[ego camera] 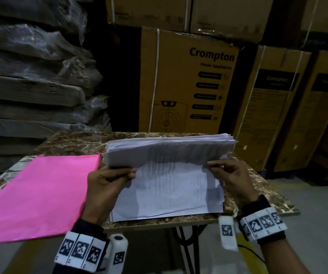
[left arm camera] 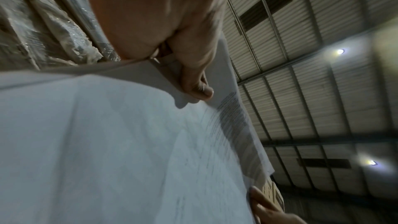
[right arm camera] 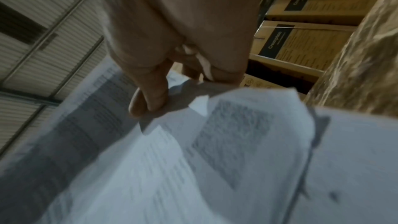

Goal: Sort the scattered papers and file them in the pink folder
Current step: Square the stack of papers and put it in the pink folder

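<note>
A thick stack of white printed papers (ego camera: 169, 153) is lifted at its near edge above more sheets (ego camera: 169, 196) lying flat on the marble-patterned table (ego camera: 70, 143). My left hand (ego camera: 109, 178) grips the lifted stack's left side, thumb on top. My right hand (ego camera: 228, 173) pinches its right corner. The pink folder (ego camera: 40, 194) lies closed on the table to the left, overhanging the front edge. In the left wrist view my thumb (left arm camera: 193, 81) presses on the paper (left arm camera: 107, 142). In the right wrist view my fingers (right arm camera: 150, 98) hold blurred printed sheets (right arm camera: 193, 159).
Tall cardboard boxes (ego camera: 188, 82) marked Crompton stand right behind the table and to the right (ego camera: 277, 107). Plastic-wrapped flat packs (ego camera: 30, 76) are piled at the left. The table's front edge is near my wrists, with black legs (ego camera: 184, 246) below it.
</note>
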The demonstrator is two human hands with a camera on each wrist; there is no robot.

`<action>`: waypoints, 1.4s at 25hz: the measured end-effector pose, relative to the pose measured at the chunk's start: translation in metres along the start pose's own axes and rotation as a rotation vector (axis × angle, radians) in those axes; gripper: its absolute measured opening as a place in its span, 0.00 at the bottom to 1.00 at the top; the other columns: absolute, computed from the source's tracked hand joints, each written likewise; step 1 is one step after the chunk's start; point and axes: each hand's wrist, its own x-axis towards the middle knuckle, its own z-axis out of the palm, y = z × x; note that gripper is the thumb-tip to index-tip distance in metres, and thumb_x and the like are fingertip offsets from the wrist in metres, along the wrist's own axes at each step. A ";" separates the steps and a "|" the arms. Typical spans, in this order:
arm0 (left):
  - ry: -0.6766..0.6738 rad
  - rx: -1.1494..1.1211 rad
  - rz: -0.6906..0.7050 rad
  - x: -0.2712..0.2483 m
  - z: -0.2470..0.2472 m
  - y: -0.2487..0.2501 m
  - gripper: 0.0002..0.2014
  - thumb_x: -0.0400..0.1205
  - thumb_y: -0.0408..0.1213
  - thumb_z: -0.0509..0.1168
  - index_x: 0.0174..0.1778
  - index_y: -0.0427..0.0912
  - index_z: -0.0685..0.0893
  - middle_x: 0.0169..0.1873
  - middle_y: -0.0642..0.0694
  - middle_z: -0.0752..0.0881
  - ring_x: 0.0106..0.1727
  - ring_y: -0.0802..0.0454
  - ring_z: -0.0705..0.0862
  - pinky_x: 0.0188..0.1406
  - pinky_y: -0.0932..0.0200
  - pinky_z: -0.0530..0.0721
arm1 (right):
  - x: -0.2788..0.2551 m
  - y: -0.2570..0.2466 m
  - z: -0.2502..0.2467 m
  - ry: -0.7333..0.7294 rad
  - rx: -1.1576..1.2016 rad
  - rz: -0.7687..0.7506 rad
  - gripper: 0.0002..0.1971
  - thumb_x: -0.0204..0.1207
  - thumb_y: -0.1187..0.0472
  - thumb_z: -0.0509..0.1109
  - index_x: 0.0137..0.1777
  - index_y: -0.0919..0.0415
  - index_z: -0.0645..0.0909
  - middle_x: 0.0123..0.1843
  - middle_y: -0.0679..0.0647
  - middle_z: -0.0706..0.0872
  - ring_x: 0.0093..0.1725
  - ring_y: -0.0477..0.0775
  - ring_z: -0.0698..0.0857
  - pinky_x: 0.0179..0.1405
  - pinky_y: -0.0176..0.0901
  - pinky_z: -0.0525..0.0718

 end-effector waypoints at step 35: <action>0.187 0.686 0.161 0.026 0.044 0.012 0.35 0.78 0.44 0.75 0.81 0.60 0.71 0.77 0.35 0.61 0.73 0.31 0.73 0.61 0.40 0.83 | 0.004 -0.022 0.054 0.315 -0.610 -0.328 0.28 0.82 0.57 0.71 0.80 0.41 0.70 0.73 0.52 0.65 0.64 0.44 0.71 0.60 0.36 0.77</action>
